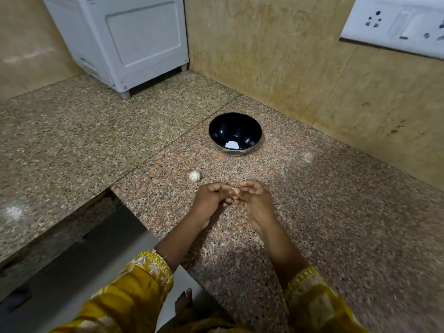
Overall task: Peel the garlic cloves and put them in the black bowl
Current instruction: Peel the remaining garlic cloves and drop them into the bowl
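Observation:
My left hand [211,199] and my right hand [254,200] meet fingertip to fingertip just above the granite counter [336,212]. Between them they pinch a small garlic clove [232,191], mostly hidden by the fingers. A white garlic bulb [194,176] lies on the counter just beyond my left hand. Farther back stands the black bowl [235,133], upright, with only a bright round reflection showing at its bottom.
A white appliance [125,42] stands at the back left against the wall. A white socket panel [394,22] is mounted on the right wall. The counter steps down at the left [110,188] to a gap and the floor.

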